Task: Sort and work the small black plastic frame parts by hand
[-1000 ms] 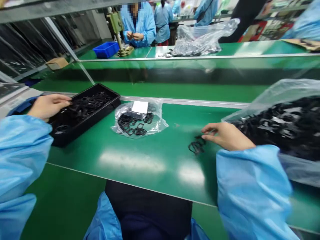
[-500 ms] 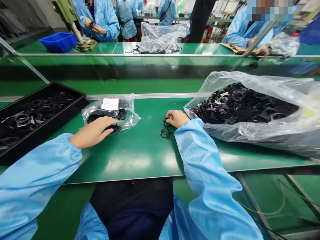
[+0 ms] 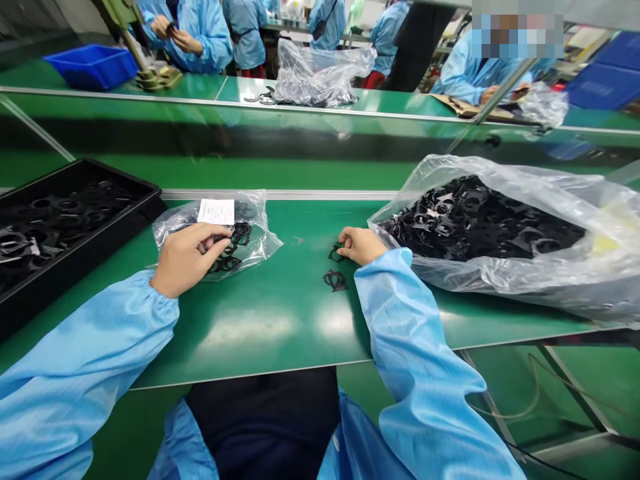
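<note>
The big bag (image 3: 500, 277) is gaping, so a bump could be spilling parts (image 3: 475, 220); the small bag (image 3: 254, 243) is lying under the curled left hand (image 3: 185, 257), whose grip I cannot tell; the right hand (image 3: 364, 247) is pinching a ring (image 3: 334, 254) between the bags, its thin edge possibly slipping

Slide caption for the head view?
Left hand over small clear bag of black parts, right hand at a black part, green worktop beneath.
</note>
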`<state>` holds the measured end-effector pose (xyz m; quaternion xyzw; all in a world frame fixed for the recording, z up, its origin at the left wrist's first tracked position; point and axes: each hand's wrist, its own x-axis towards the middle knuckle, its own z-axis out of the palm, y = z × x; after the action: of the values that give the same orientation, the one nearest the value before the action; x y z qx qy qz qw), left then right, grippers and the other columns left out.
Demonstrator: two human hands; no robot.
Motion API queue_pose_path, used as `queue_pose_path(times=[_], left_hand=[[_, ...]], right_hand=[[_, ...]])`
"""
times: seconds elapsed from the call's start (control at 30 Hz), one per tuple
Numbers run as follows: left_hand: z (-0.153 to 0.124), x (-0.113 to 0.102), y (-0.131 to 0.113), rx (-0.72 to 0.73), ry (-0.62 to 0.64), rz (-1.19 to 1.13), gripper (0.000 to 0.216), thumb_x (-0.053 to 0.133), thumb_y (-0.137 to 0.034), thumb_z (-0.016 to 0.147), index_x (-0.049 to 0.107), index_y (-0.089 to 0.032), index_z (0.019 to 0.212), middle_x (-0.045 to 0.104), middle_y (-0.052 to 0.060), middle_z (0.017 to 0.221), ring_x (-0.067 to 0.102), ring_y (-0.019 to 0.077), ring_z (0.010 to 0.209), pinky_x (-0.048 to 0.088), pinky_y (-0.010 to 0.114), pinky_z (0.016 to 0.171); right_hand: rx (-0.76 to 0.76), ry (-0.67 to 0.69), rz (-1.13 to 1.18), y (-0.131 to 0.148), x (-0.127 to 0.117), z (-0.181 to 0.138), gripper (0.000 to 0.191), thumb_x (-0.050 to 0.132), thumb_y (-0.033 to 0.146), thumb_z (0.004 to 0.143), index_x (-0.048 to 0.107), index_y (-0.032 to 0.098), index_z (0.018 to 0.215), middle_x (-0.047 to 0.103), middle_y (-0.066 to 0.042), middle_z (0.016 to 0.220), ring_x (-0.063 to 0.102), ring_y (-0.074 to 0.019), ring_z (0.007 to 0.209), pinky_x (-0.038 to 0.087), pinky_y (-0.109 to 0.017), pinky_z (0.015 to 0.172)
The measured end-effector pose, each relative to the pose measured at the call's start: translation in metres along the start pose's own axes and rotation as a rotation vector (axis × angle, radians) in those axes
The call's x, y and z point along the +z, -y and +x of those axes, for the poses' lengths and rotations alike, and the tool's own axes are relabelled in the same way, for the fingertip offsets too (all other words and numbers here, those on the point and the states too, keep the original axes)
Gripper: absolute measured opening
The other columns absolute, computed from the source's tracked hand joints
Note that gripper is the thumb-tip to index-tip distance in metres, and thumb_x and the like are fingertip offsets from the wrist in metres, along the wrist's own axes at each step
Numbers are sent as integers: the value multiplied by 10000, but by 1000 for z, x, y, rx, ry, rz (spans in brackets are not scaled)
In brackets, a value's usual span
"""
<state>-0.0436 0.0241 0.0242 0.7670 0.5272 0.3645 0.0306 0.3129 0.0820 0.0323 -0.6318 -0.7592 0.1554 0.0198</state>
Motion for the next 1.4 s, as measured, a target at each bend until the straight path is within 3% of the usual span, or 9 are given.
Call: queue_pose_path(times=[0.17, 0.3, 0.4, 0.53, 0.63, 0.73, 0.93, 1.2, 1.4], left_hand=[[-2, 27, -16, 94, -316, -117, 117, 645, -280, 926, 741, -215, 912, 746, 42, 819, 640, 165, 644, 541, 309, 680], [-6, 40, -14, 325, -276, -76, 87, 681, -200, 907, 753, -230, 945, 783, 49, 865, 717, 205, 756, 558, 333, 760], [-5, 44, -10, 382, -211, -63, 115, 681, -193, 913, 762, -244, 977, 790, 51, 887, 714, 209, 755, 547, 338, 755], [-3, 47, -10, 425, -224, -93, 156, 675, -145, 914, 753, -226, 1021, 790, 60, 899, 715, 200, 770, 548, 313, 750], [-3, 51, -15, 315, -224, -167, 130, 669, -163, 925, 755, -206, 1011, 789, 67, 923, 731, 191, 831, 570, 301, 808], [-3, 56, -24, 24, -181, -380, 120, 677, -271, 921, 756, -192, 963, 781, 63, 938, 737, 179, 838, 598, 300, 816], [-1, 62, -38, -458, -49, -954, 307, 836, -436, 754, 691, -170, 804, 650, -17, 603, 618, 107, 487, 512, 207, 478], [-9, 60, -46, -513, -56, -1013, 379, 882, -484, 717, 667, -174, 757, 676, -11, 658, 676, 129, 547, 589, 251, 556], [-18, 58, -45, -312, 1, -806, 207, 795, -371, 850, 727, -193, 769, 695, 35, 784, 617, 132, 649, 509, 254, 560]], right_hand=[[22, -20, 10, 3, -9, -3, 139, 622, 243, 935, 711, 170, 856, 755, -68, 835, 679, -188, 780, 462, -267, 694], [-75, 155, 75, 8, -18, -16, 172, 813, 344, 784, 731, 196, 814, 739, 4, 749, 675, -151, 688, 466, -233, 665], [-131, 301, 96, 15, -17, -23, 244, 906, 247, 631, 712, 217, 776, 717, 43, 715, 658, -135, 649, 447, -222, 634], [-139, 353, 110, 23, -13, -25, 256, 864, 145, 643, 617, 206, 670, 661, 42, 656, 634, -141, 649, 426, -235, 626], [-165, 377, 150, 25, -19, -27, 262, 816, 123, 683, 568, 201, 653, 599, 58, 599, 597, -126, 610, 430, -236, 625], [-227, 399, 305, 26, -28, -29, 246, 787, 251, 760, 564, 196, 673, 568, 64, 576, 562, -110, 573, 447, -237, 609], [-104, 133, 1108, 54, -1, -22, 543, 911, 590, 600, 557, 196, 717, 590, 58, 560, 569, -92, 493, 467, -222, 519], [88, 173, 1542, 94, 47, -31, 502, 968, 483, 568, 593, 189, 726, 680, 31, 679, 763, -153, 640, 579, -212, 599], [75, 255, 1609, 99, 55, -37, 383, 943, 447, 644, 715, 178, 793, 765, -15, 777, 781, -158, 716, 600, -220, 652]])
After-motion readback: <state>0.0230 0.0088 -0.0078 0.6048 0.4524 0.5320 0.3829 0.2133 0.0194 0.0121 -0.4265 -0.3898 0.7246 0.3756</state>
